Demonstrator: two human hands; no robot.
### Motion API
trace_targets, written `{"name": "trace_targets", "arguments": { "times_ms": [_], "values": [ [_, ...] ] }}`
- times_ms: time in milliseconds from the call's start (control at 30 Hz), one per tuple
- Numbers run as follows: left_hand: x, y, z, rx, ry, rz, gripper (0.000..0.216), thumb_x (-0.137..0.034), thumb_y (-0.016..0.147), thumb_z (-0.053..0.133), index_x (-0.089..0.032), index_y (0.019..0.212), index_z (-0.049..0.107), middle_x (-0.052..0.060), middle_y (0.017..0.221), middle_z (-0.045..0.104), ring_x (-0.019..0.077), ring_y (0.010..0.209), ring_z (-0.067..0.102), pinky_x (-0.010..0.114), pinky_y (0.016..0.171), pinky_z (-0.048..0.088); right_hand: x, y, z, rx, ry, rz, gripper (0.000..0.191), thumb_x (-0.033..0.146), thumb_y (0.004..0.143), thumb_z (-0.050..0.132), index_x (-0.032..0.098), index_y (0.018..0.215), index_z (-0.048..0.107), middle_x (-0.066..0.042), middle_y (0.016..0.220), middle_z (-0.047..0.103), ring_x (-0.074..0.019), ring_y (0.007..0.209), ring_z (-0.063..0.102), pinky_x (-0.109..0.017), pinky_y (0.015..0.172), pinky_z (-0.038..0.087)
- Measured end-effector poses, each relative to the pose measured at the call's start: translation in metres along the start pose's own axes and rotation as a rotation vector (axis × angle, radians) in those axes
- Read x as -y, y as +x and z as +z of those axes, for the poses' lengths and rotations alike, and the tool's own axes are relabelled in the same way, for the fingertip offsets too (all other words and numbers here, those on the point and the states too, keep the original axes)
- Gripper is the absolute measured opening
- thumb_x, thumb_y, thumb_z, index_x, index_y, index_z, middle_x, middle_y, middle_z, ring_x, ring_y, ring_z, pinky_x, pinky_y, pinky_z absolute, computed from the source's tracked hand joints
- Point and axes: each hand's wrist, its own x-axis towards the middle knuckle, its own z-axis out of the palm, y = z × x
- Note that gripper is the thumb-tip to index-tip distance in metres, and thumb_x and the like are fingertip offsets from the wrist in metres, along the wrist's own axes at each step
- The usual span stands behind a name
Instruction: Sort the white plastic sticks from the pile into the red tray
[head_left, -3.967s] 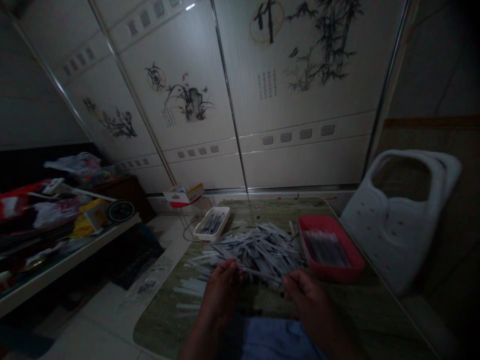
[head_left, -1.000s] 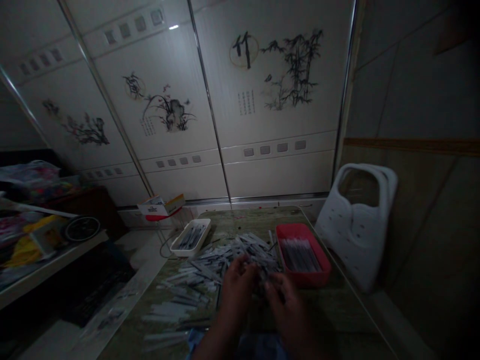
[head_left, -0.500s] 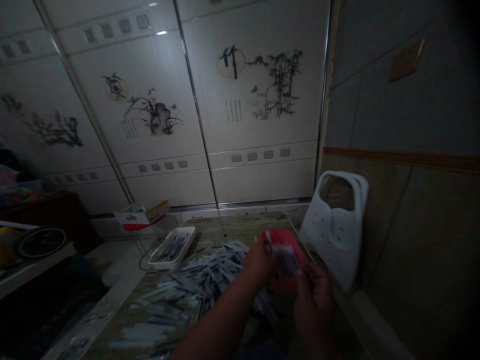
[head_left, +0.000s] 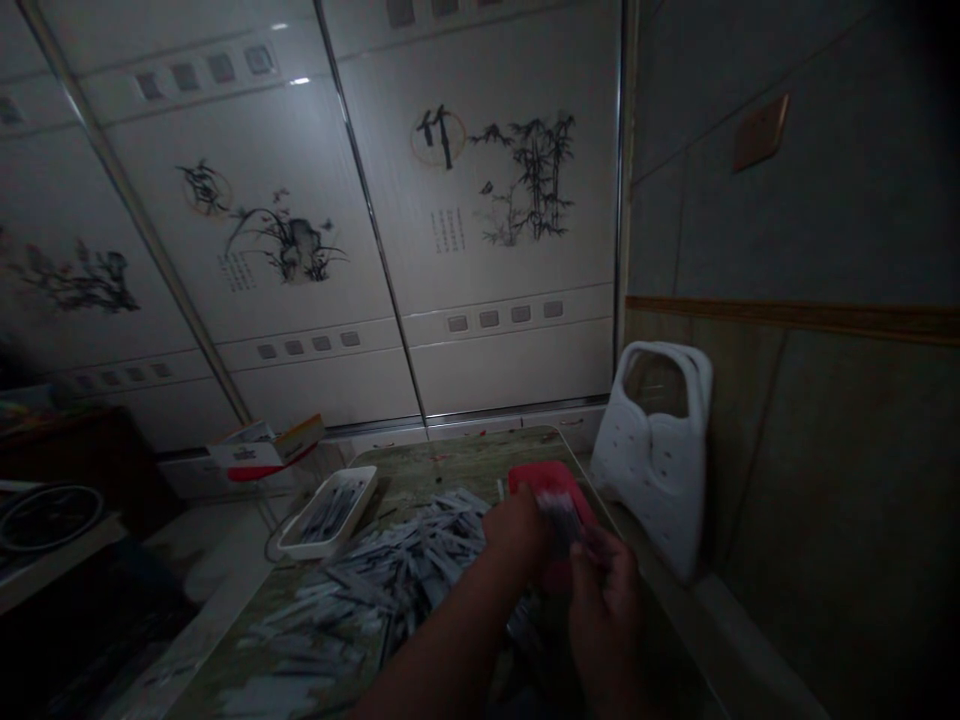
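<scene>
The left hand (head_left: 519, 532) and right hand (head_left: 604, 590) were close together over the near end of the red tray (head_left: 541, 476); the fingers were curled, but blur hid whether they gripped anything; the pile of wrapped strips (head_left: 390, 575) lay just left of the tray on the table (head_left: 457, 455).

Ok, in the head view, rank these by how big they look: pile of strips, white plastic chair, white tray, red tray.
1. pile of strips, spread across the table
2. white plastic chair
3. white tray and red tray: not ranked, since the left hand hides much of the red one.
</scene>
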Motion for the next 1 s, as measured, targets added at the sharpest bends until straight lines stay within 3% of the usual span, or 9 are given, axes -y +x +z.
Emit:
{"name": "trace_targets", "arguments": {
  "times_ms": [167,400,533,700,833,1000],
  "values": [
    [0.007,-0.006,-0.005,-0.050,-0.032,0.059,0.013,-0.019,0.076,0.070,-0.021,0.089,0.071,0.016,0.085,0.074,0.0355,0.091,0.070,0.043,0.087,0.044,-0.003,0.002,-0.001,-0.003,-0.019,0.003,0.043,0.054,0.092,0.058,0.020,0.118,0.060,-0.014,0.125,0.067,-0.0291,0.117,0.061,-0.038,0.092,0.050],
    [0.029,-0.027,-0.023,-0.232,-0.202,0.131,0.026,-0.020,0.087,0.060,-0.027,0.107,0.074,0.011,0.098,0.074,0.0291,0.098,0.064,0.035,0.086,0.042,-0.004,-0.003,0.001,0.029,-0.001,0.021,0.044,0.055,0.092,0.058,0.020,0.119,0.060,-0.014,0.124,0.067,-0.0281,0.111,0.064,-0.038,0.090,0.051],
    [0.057,-0.058,-0.031,-0.339,-0.424,0.123,0.023,-0.021,0.082,0.067,-0.027,0.102,0.076,0.009,0.096,0.073,0.0259,0.090,0.064,0.033,0.084,0.044,-0.003,-0.012,0.005,0.074,-0.015,0.026,0.045,0.056,0.093,0.057,0.020,0.119,0.060,-0.014,0.123,0.067,-0.0281,0.108,0.064,-0.038,0.087,0.052],
    [0.091,-0.114,-0.037,-0.297,-0.346,0.153,0.023,-0.025,0.089,0.060,-0.025,0.107,0.074,0.008,0.106,0.073,0.0263,0.101,0.066,0.038,0.090,0.049,-0.007,-0.025,0.006,0.200,-0.089,0.001,0.042,0.056,0.095,0.054,0.020,0.112,0.065,-0.012,0.110,0.071,-0.0278,0.102,0.066,-0.039,0.088,0.051],
    [0.108,-0.157,-0.043,-0.202,-0.215,0.189,0.020,-0.025,0.094,0.055,-0.023,0.105,0.071,0.008,0.101,0.073,0.0230,0.094,0.067,0.035,0.084,0.053,-0.009,-0.038,0.007,0.365,-0.122,-0.013,0.037,0.054,0.095,0.055,0.022,0.109,0.066,-0.009,0.106,0.074,-0.0265,0.100,0.068,-0.037,0.087,0.052],
    [0.136,-0.189,-0.055,-0.155,-0.128,0.262,0.021,-0.021,0.095,0.051,-0.023,0.106,0.068,0.008,0.101,0.072,0.0214,0.094,0.067,0.033,0.084,0.053,-0.004,-0.052,0.012,0.613,-0.244,-0.072,0.030,0.050,0.095,0.054,0.026,0.104,0.070,-0.004,0.097,0.076,-0.0236,0.091,0.071,-0.031,0.080,0.053]
  ]
}}
